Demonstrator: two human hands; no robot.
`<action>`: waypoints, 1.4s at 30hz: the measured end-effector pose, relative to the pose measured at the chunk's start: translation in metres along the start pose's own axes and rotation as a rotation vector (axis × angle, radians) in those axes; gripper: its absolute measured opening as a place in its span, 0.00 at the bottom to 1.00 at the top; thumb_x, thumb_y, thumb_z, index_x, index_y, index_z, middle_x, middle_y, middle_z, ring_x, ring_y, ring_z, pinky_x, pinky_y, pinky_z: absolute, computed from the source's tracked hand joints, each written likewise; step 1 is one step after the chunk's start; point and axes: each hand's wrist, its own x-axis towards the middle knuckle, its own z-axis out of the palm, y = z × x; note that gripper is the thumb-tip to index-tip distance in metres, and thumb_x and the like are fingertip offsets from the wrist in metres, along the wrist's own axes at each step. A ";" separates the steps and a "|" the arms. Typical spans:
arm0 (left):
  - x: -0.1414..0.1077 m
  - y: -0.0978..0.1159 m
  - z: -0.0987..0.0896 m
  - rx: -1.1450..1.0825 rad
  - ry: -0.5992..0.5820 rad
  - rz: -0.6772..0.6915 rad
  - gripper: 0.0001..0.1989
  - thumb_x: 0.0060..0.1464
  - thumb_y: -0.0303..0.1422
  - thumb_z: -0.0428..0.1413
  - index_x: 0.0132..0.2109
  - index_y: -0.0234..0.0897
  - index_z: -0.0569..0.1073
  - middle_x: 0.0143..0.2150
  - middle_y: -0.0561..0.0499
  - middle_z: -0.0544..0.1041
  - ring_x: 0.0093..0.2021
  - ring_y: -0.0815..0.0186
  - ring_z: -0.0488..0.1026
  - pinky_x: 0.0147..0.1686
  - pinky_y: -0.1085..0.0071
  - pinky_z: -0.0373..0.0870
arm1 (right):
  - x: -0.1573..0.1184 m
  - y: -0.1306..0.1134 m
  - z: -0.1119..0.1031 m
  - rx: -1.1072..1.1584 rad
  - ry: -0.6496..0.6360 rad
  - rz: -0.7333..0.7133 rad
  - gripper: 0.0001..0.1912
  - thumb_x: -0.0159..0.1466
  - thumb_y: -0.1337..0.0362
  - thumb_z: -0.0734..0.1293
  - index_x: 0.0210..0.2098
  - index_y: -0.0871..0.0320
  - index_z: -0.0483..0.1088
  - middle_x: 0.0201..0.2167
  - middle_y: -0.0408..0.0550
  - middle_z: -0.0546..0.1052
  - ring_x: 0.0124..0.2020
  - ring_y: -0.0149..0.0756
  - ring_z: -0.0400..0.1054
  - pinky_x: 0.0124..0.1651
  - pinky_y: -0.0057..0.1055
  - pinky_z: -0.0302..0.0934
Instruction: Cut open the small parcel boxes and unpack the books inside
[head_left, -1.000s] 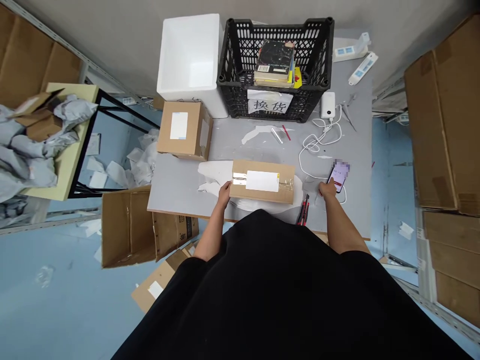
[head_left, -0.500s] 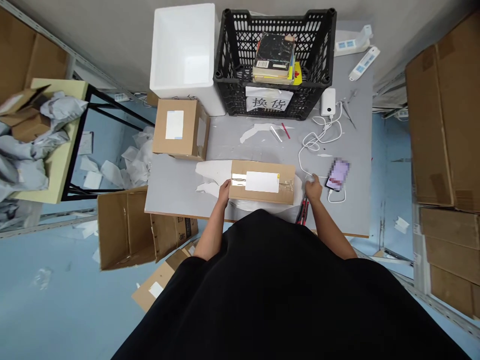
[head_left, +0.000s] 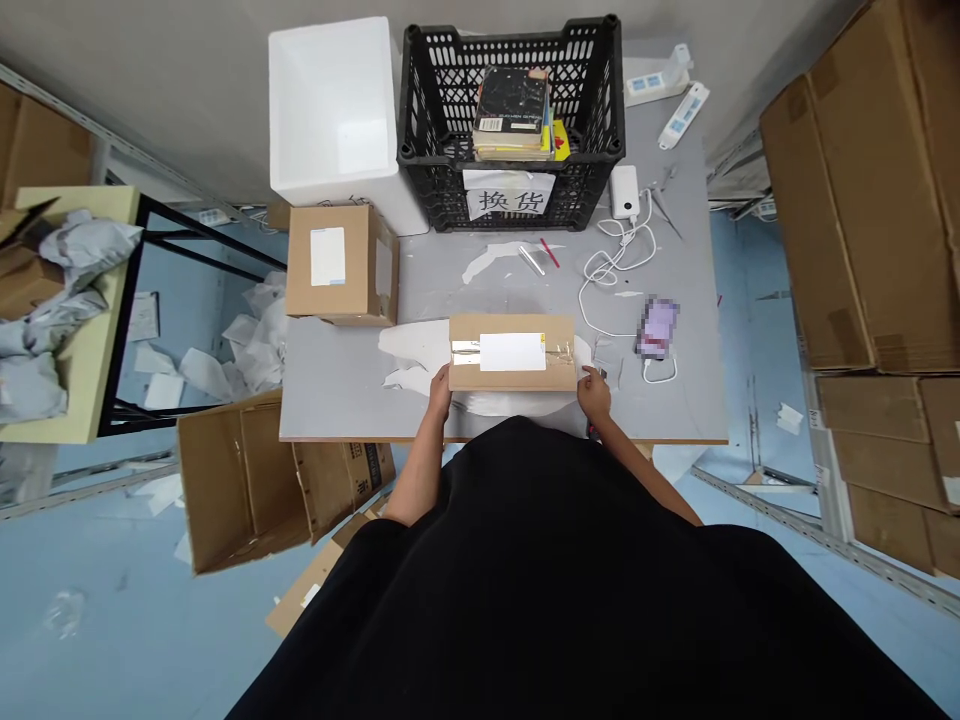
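A long cardboard box (head_left: 511, 380) with a white label lies flat on white wrapping (head_left: 409, 342) near the table's front edge. My left hand (head_left: 440, 390) is closed on the box's left end, the thumb along its side. At the opposite end, my right hand (head_left: 594, 397) presses against the near right corner with its fingers curled in; part of this grip is hidden. A red-and-black hand tool (head_left: 592, 432) lies under my right hand and is mostly covered. To the right sits a phone (head_left: 658, 328) joined to white cables.
A black crate (head_left: 510, 190) of books and a white foam box (head_left: 334, 110) stand at the back. Another carton (head_left: 330, 262) is on the left. A white charger (head_left: 624, 192), tweezers (head_left: 666, 215) and a red stick (head_left: 550, 252) lie on the table (head_left: 337, 400).
My right hand has moved left, from beside the tool to the box's right end, and now covers most of the tool. My left hand stays on the box. The view has shifted slightly.
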 end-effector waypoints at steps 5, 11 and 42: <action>-0.008 0.008 -0.003 -0.029 -0.028 0.034 0.23 0.55 0.48 0.56 0.49 0.38 0.79 0.51 0.46 0.81 0.52 0.57 0.75 0.52 0.62 0.72 | -0.008 -0.007 0.004 0.134 0.049 -0.109 0.25 0.62 0.65 0.56 0.55 0.61 0.69 0.39 0.53 0.77 0.42 0.43 0.71 0.52 0.41 0.64; -0.009 0.014 -0.005 -0.068 -0.058 0.083 0.24 0.61 0.51 0.51 0.56 0.45 0.76 0.61 0.49 0.76 0.62 0.57 0.71 0.55 0.60 0.71 | -0.018 0.001 -0.003 0.144 0.171 -0.101 0.22 0.59 0.65 0.58 0.50 0.60 0.71 0.41 0.56 0.75 0.42 0.44 0.70 0.53 0.45 0.65; -0.039 0.033 0.015 0.104 -0.069 0.379 0.44 0.53 0.48 0.63 0.73 0.48 0.57 0.73 0.49 0.60 0.72 0.53 0.57 0.71 0.55 0.54 | -0.045 -0.012 -0.019 0.231 0.179 -0.060 0.22 0.67 0.58 0.55 0.53 0.60 0.69 0.50 0.60 0.76 0.49 0.44 0.71 0.56 0.43 0.64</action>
